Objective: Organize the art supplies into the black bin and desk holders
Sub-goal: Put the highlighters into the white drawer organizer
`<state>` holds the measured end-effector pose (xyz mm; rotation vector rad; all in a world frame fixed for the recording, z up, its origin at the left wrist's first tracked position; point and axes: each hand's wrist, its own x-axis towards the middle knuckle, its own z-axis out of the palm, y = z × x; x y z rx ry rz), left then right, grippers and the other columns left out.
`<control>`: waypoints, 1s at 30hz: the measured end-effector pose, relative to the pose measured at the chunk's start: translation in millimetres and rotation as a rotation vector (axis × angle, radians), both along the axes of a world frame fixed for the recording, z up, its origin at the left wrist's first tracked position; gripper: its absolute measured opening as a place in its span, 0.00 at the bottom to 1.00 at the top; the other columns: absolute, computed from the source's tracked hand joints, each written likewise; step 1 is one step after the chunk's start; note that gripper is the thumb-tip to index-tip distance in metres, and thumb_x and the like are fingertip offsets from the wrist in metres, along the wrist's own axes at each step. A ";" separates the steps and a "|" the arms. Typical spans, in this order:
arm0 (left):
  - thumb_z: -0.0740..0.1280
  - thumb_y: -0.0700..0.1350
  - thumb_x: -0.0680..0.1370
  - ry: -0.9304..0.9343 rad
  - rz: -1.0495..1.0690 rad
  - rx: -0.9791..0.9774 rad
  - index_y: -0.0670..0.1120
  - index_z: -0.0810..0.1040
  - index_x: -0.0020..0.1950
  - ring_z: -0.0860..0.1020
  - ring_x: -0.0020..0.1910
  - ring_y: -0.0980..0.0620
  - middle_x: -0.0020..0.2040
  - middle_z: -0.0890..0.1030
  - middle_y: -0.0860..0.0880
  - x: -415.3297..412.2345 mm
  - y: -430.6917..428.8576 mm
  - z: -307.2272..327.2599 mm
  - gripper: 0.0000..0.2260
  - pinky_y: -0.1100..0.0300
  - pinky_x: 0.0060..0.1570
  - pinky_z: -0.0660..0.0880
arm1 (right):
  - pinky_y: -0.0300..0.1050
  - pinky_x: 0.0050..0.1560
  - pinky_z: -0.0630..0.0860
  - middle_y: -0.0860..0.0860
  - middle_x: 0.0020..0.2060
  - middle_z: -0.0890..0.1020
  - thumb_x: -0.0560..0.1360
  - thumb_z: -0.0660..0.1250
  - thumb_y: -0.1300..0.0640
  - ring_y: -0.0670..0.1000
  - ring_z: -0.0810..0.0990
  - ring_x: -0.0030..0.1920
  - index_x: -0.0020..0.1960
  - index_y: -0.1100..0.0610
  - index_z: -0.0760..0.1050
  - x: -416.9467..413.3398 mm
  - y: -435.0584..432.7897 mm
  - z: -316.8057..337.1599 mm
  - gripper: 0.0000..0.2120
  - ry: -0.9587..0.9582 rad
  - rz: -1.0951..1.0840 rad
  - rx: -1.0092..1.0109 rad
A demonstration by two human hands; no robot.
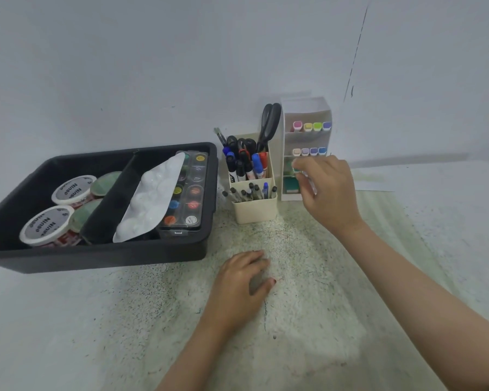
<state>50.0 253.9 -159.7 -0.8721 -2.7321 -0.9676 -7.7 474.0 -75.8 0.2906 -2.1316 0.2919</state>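
At the lower middle of the frame the left hand (240, 286) is lying palm down on the speckled counter (308, 320), its fingers loosely curled and holding nothing. Further up and to the right, the right hand (328, 193) is reaching to the white tiered holder (307, 107). Its curled fingertips are sitting at the 3rd shelf against a green marker (290, 166); whether they are pinching it I cannot tell. At the left, the black bin (96, 253) is holding 2 white-lidded tubs (74, 189), a white palette (150, 198) and a paint set (191, 190). Just right of the bin, a cream holder (254, 211) is carrying pens (250, 191) and thick markers (244, 165), with black scissors (270, 122) standing behind. The tiered holder's upper 2 shelves are each showing 4 pastel markers (311, 126).
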 end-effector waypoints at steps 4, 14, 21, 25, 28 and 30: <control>0.66 0.56 0.74 -0.009 0.006 0.006 0.52 0.77 0.63 0.65 0.63 0.64 0.65 0.73 0.60 -0.6 0.7 0.2 0.19 0.63 0.67 0.59 | 0.46 0.43 0.66 0.50 0.41 0.83 0.73 0.68 0.62 0.55 0.79 0.45 0.49 0.58 0.79 -3.3 4.0 -5.4 0.05 -0.050 -0.004 -0.019; 0.66 0.56 0.75 -0.033 0.000 -0.007 0.54 0.76 0.64 0.62 0.62 0.67 0.66 0.71 0.62 0.4 -0.2 1.9 0.19 0.73 0.64 0.50 | 0.45 0.42 0.64 0.51 0.39 0.84 0.70 0.72 0.62 0.57 0.78 0.44 0.49 0.57 0.81 -25.2 7.7 -17.1 0.08 -0.207 -0.049 0.019; 0.62 0.60 0.73 -0.059 0.003 0.001 0.54 0.77 0.64 0.61 0.62 0.69 0.63 0.69 0.65 0.0 -0.4 2.9 0.21 0.76 0.63 0.49 | 0.46 0.44 0.66 0.52 0.44 0.85 0.70 0.72 0.63 0.58 0.78 0.46 0.49 0.57 0.81 -34.7 3.5 -14.1 0.09 -0.249 -0.094 -0.009; 0.66 0.55 0.75 -0.059 0.005 -0.014 0.54 0.76 0.64 0.61 0.63 0.68 0.63 0.69 0.66 -0.1 -0.9 3.9 0.18 0.77 0.62 0.48 | 0.45 0.44 0.62 0.51 0.43 0.85 0.70 0.72 0.63 0.58 0.78 0.45 0.49 0.57 0.82 -36.9 0.3 -14.5 0.09 -0.255 -0.126 -0.029; 0.65 0.56 0.74 -0.063 0.003 -0.009 0.54 0.76 0.64 0.61 0.62 0.69 0.62 0.68 0.67 0.6 -0.3 4.1 0.19 0.75 0.63 0.49 | 0.45 0.44 0.61 0.51 0.42 0.85 0.71 0.72 0.59 0.58 0.78 0.46 0.50 0.56 0.82 -36.4 -1.2 -13.3 0.08 -0.266 -0.136 -0.061; 0.65 0.56 0.75 -0.067 -0.004 -0.003 0.54 0.76 0.64 0.61 0.62 0.69 0.62 0.68 0.67 0.4 -0.2 3.9 0.18 0.74 0.63 0.50 | 0.45 0.45 0.59 0.50 0.42 0.85 0.72 0.70 0.53 0.57 0.78 0.48 0.51 0.54 0.82 -34.6 -0.1 -12.0 0.09 -0.273 -0.157 -0.050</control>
